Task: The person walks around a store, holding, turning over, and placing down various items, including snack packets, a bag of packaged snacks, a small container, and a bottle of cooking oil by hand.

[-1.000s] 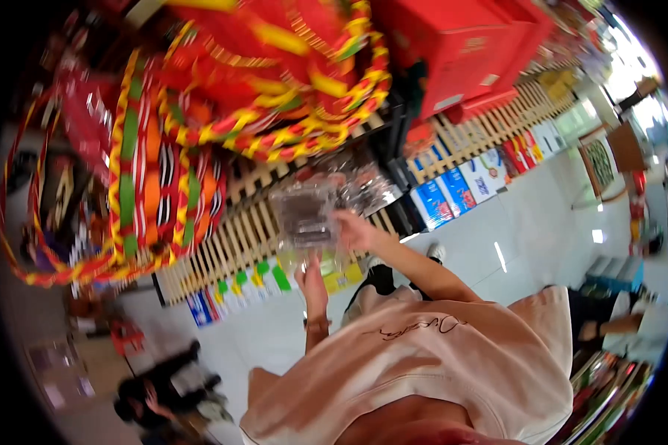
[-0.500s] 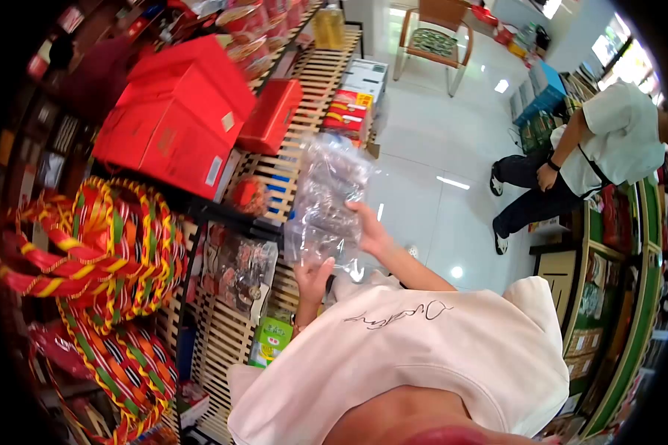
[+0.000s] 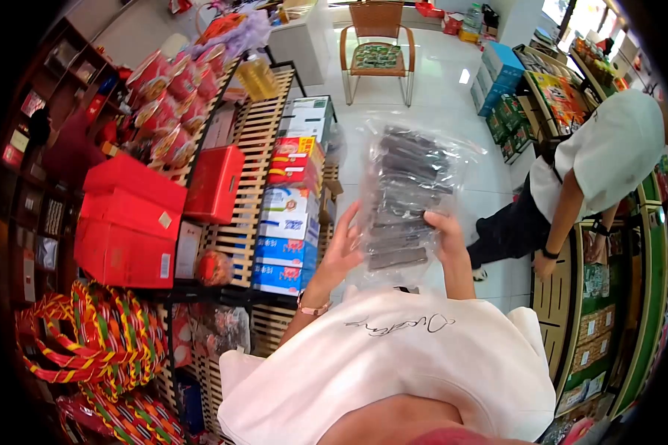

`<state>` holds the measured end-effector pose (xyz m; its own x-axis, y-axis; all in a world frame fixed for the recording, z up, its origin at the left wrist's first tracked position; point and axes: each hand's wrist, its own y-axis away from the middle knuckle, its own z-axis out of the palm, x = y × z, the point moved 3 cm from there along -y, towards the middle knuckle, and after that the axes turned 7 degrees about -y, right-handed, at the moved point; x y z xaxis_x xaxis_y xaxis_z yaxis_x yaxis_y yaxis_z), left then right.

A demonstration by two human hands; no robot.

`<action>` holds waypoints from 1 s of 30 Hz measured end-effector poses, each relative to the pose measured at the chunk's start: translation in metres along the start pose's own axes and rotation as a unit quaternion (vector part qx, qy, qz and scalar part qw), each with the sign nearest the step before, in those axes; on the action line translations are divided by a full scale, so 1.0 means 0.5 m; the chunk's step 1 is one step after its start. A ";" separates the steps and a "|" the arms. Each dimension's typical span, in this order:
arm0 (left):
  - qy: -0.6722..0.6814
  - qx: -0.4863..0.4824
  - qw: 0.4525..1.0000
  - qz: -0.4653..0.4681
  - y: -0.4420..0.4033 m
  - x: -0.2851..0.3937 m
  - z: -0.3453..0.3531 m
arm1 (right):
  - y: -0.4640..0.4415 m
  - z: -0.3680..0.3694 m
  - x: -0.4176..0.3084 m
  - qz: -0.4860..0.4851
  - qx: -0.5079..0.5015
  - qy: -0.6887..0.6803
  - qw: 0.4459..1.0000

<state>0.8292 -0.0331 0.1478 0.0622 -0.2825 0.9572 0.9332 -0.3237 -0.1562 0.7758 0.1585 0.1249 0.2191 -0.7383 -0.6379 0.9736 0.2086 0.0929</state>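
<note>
while hands [image 3: 341, 249] [image 3: 450, 239] flank it, clear packet [image 3: 407, 194] lies between, extending beyond them.

A slatted shelf [image 3: 258, 144] bears a red box [image 3: 215, 184] and a yellow bottle [image 3: 258, 77], the pale floor [image 3: 438, 96] a chair [image 3: 376, 55].

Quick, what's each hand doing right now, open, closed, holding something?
Left hand: at the edge of the clear plastic bag; can't tell whether it grips.
Right hand: closed, holding the clear plastic bag.

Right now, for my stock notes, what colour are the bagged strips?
The strips look dark greyish brown, best seen in the head view.
</note>
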 end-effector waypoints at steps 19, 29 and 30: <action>-0.043 0.024 0.997 -0.066 -0.364 -0.213 -0.024 | -0.257 -0.198 -0.107 0.040 0.017 0.153 0.987; -0.078 0.005 0.996 -0.050 -0.690 -0.162 -0.202 | -0.599 -0.094 -0.198 0.015 0.024 0.159 0.987; -0.075 -0.003 0.996 -0.039 -0.722 -0.157 -0.224 | -0.633 -0.088 -0.200 0.012 0.026 0.162 0.986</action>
<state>0.4478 0.0047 0.1020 0.0419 -0.1185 0.9921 0.9351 -0.3452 -0.0807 0.4428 0.1945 0.1255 0.2181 -0.4880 -0.8451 0.9722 0.1846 0.1443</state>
